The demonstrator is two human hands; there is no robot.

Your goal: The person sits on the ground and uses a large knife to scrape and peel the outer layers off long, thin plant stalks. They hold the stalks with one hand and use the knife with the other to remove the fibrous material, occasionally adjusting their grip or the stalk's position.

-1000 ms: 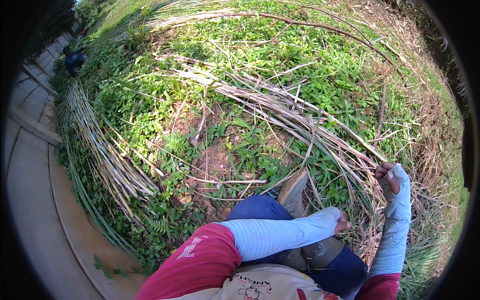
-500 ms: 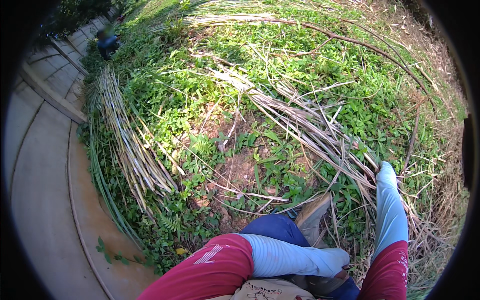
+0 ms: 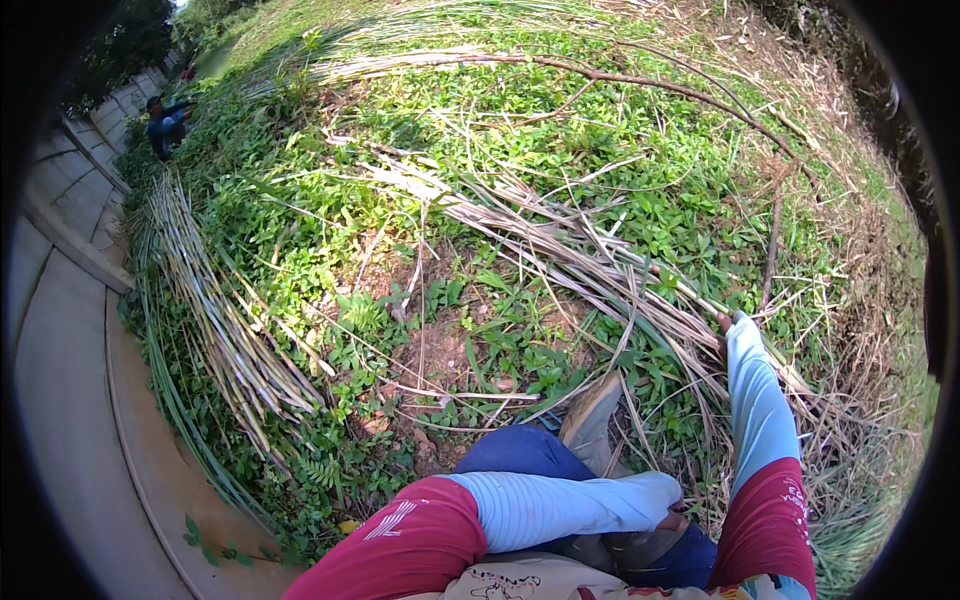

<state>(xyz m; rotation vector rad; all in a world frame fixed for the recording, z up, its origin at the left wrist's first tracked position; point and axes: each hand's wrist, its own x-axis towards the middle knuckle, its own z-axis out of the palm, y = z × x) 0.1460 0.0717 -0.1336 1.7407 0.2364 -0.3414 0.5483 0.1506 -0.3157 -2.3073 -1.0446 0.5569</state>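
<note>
My right hand point(image 3: 727, 326), mostly covered by its light blue sleeve, is closed round the near end of a pale stalk point(image 3: 697, 296) with long dry leaves. The stalk lies along a bundle of dry, leafy stalks point(image 3: 540, 235) stretching away to the upper left. Close to my body, my left hand point(image 3: 673, 521) rests low beside my leg, its arm crossing in front of me. Its fingers are mostly hidden, so what it holds, if anything, cannot be seen.
On the left lies a pile of bare, jointed cane stalks point(image 3: 225, 330) on green weeds, beside a concrete channel point(image 3: 70, 400). A long brown branch point(image 3: 690, 90) curves across the far right. Another person point(image 3: 166, 125) is far left. Dry leaf litter point(image 3: 850, 430) lies right.
The view has swung slightly right, so the ground appears shifted left. My right hand keeps hold of the stalk. The far person has an arm stretched out now.
</note>
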